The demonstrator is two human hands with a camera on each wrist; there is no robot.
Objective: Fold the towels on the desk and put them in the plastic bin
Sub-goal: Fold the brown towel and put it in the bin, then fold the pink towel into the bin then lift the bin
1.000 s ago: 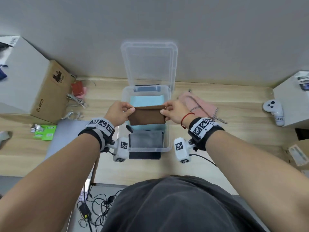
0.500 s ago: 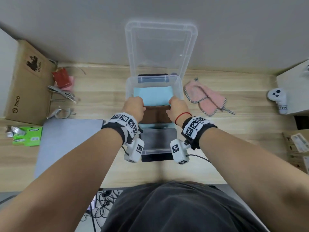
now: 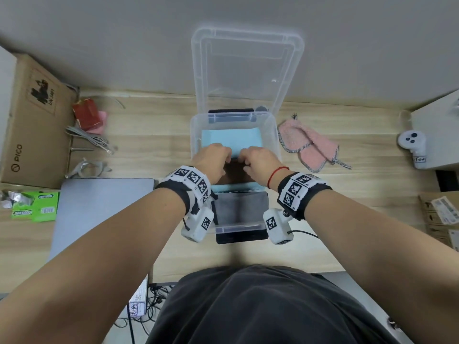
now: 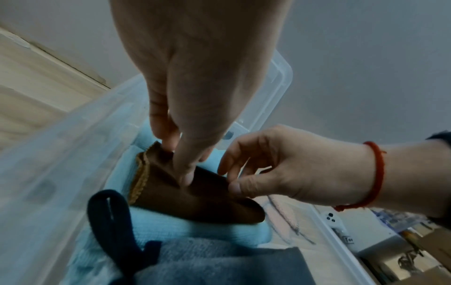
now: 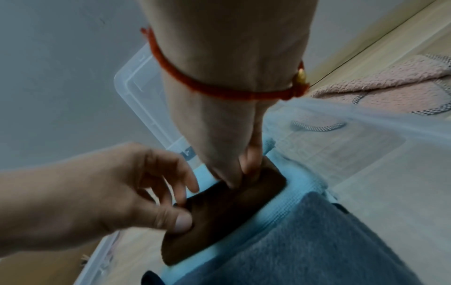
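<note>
A clear plastic bin [image 3: 194, 135] stands mid-desk, its lid [image 3: 248, 70] propped upright behind it. Inside lie a light blue towel [image 3: 231, 139] and, nearer me, a grey towel [image 3: 239, 207]. A folded brown towel [image 3: 236, 175] rests on the blue one. My left hand [image 3: 213, 160] pinches its far left edge between thumb and fingers [image 4: 182, 173]. My right hand [image 3: 258, 160] pinches the far right part, fingertips [image 5: 244, 169] dug in at the edge. From the wrists, the brown towel [image 4: 195, 204] [image 5: 219, 217] lies flat on the blue. A pink towel [image 3: 308, 147] sits unfolded right of the bin.
A cardboard box [image 3: 32, 120] stands at the far left, with cables [image 3: 92, 140] and a red packet [image 3: 87, 116] beside it. A grey laptop [image 3: 99, 207] lies front left. A white controller [image 3: 412, 145] sits at the right by a white box.
Both hands brought the brown towel down from above the bin onto the blue towel inside. The hands moved closer together over its far edge.
</note>
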